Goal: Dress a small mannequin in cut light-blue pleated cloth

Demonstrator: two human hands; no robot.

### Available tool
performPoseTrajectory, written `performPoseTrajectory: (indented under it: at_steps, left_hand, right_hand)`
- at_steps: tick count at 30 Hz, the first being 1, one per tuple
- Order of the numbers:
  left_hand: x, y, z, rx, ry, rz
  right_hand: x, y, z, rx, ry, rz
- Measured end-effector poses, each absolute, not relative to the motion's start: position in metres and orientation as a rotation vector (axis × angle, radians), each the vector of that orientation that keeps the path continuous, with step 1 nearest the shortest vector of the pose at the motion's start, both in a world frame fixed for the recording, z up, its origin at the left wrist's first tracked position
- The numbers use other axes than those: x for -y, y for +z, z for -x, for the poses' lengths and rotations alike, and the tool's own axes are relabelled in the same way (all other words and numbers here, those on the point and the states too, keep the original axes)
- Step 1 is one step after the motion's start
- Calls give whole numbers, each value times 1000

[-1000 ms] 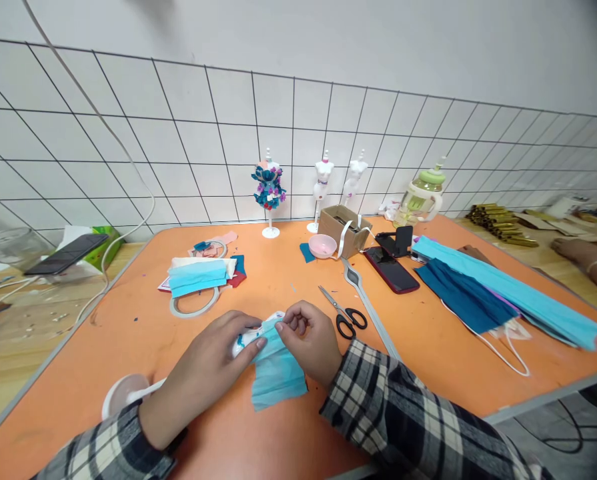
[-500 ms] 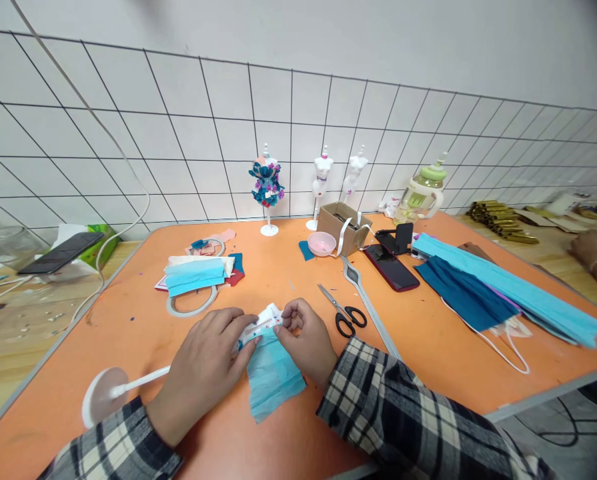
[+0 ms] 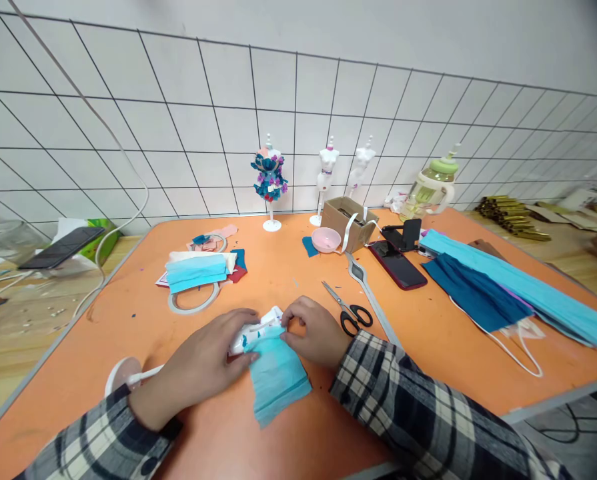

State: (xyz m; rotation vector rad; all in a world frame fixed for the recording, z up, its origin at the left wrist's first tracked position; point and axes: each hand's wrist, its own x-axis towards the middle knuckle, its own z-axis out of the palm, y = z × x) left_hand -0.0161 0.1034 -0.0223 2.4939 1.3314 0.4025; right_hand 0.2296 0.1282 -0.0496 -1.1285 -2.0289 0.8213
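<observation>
A small white mannequin (image 3: 255,333) lies on its side, its round base (image 3: 123,375) pointing left. My left hand (image 3: 203,357) is closed around its body, thumb underneath. A piece of light blue thin fabric (image 3: 279,380) hangs from the mannequin toward me, its upper edge laid along the body. The fingers of my right hand (image 3: 315,330) pinch that upper edge at the mannequin's right end. Small dark blue marks show on the white body. Just beyond my right wrist lie black-handled scissors (image 3: 351,315).
At the back stand a flower-dressed mannequin (image 3: 270,177) and two bare ones, near a pink bowl (image 3: 325,240) and a cardboard box (image 3: 355,230). A phone (image 3: 398,265) and blue fabric strips (image 3: 518,287) lie right. A tape roll (image 3: 193,309) sits left under folded blue fabric (image 3: 198,272).
The mannequin has turned slightly in my left hand, showing more of its white body, and its base has shifted right. My right hand still pinches the fabric edge. The view has shifted slightly.
</observation>
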Motion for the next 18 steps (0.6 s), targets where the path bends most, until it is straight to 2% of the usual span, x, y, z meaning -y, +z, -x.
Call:
performPoseTrajectory:
  at_steps: [8, 10, 14, 16, 18]
  left_hand:
    - [-97, -27, 22, -1368, 359, -2523]
    - [-100, -32, 22, -1392, 390, -2532]
    - [-106, -37, 23, -1417, 410, -2572]
    - [-107, -34, 22, -1462, 434, -2585]
    - [-104, -27, 20, -1494, 554, -2592]
  right_hand:
    - [-118, -42, -225, 2060, 828, 906]
    - [-115, -39, -227, 2019, 956, 851]
    - [-110, -35, -229, 1844, 1466, 752]
    - [-109, -34, -229, 1810, 1549, 692]
    - [-107, -33, -228, 1828, 1479, 686]
